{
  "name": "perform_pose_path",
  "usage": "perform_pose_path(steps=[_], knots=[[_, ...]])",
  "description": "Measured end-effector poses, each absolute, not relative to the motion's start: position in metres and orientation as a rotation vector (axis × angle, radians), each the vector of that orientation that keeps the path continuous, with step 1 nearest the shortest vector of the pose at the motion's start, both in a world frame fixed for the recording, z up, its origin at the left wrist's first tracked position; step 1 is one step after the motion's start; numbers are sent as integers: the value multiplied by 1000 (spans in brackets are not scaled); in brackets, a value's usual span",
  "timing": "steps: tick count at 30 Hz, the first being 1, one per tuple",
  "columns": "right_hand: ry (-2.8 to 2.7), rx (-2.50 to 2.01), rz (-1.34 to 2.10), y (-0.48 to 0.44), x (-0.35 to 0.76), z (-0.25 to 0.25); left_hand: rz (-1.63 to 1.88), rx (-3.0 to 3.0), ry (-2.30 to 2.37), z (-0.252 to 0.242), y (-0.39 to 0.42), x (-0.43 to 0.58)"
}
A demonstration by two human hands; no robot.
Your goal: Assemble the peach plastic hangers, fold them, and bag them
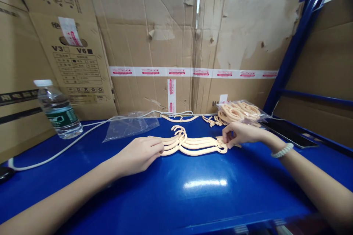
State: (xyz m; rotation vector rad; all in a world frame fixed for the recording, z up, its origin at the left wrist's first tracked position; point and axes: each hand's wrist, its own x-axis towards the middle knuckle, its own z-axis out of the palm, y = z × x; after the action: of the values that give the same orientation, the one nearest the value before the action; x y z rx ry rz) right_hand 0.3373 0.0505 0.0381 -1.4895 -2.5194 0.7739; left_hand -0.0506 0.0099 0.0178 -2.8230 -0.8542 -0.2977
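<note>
A small stack of cream plastic hangers (190, 144) lies on the blue table (176, 191), hooks pointing away from me. My left hand (140, 154) rests on the table with its fingers curled around the stack's left ends. My right hand (239, 133) pinches the stack's right ends with fingertips pressed together; a white bead bracelet (281, 150) sits on that wrist.
A clear bag of more hangers (240, 112) lies at the back right, with loose hangers (179, 118) beside it. An empty clear bag (129, 126), a water bottle (58, 110), a white cable (63, 147) and a dark phone (289, 132) are nearby. Cardboard boxes (149, 44) wall the back.
</note>
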Motion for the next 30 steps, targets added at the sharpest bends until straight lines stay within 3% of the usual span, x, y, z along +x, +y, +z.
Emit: perform_pose_path(steps=[20,30], knots=[[-2537,-1550,499,52,340,37,-501,-2688,-876,-3,23,-53],[-2563,-1487,545,48,341,40,-520,-2646,-814,-2,21,-52]])
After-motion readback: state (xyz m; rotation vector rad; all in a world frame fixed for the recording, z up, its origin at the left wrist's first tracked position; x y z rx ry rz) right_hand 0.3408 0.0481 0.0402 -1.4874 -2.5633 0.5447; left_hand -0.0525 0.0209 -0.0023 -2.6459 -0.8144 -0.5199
